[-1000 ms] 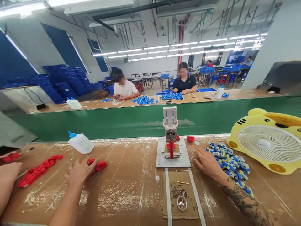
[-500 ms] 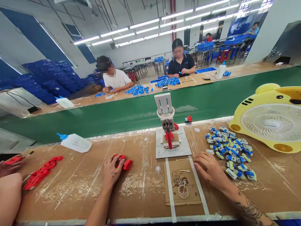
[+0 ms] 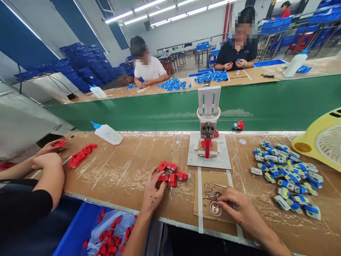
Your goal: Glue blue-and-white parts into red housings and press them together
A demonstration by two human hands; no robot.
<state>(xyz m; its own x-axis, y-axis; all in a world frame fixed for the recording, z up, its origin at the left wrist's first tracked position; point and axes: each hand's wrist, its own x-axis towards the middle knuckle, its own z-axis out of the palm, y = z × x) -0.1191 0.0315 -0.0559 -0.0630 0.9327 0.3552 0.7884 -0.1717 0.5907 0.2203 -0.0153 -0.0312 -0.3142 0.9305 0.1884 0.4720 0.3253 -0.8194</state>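
on the desk (image 3: 125, 170), your half-open left hand (image 3: 153, 193) touches red parts (image 3: 172, 180); your right hand's (image 3: 241, 207) fingertips bunch at the small cup (image 3: 215, 209), hold unclear: a knock could tip it.

Our left hand (image 3: 153, 192) near frame centre, thumb apart from curved fingers (image 3: 152, 175); forearm (image 3: 140, 227) rising from bottom edge (small dark marks behind thumb). Our right hand (image 3: 239, 205) lower right, palm down, thumb and forefinger tips close together.
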